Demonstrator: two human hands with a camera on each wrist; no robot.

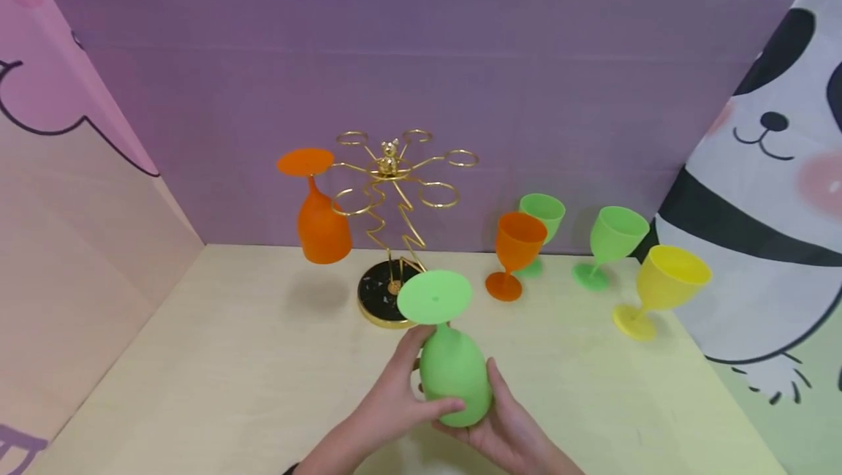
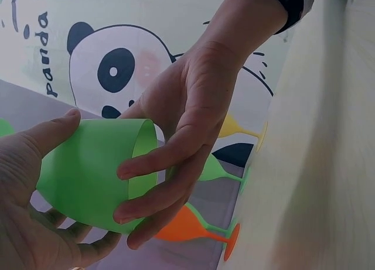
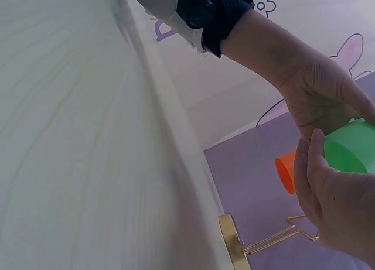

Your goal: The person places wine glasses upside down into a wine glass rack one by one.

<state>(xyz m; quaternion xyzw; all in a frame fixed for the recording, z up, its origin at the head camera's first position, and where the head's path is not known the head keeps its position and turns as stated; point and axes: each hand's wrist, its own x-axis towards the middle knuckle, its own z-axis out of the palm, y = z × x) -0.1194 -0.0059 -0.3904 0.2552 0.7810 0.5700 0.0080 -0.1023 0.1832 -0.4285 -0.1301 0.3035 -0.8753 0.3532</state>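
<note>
A green plastic goblet (image 1: 455, 369) is held upside down above the table, its round foot on top and its rim facing down. My left hand (image 1: 397, 394) grips the bowl from the left, with the thumb across its near side. From the right and below, my right hand (image 1: 509, 427) holds the bowl near the rim. In the left wrist view, the right fingers lie across the mouth of the green goblet (image 2: 88, 164). Behind stands a gold wire goblet rack (image 1: 389, 168) with several open rings. An orange goblet (image 1: 322, 230) hangs upside down at its left.
Upright at the back right stand an orange goblet (image 1: 520, 241), two green goblets (image 1: 617, 234) and a yellow goblet (image 1: 671, 281). The rack's round black base (image 1: 375, 296) rests on the pale table (image 1: 230, 365). A purple backdrop (image 1: 421, 44) rises behind, with printed side panels.
</note>
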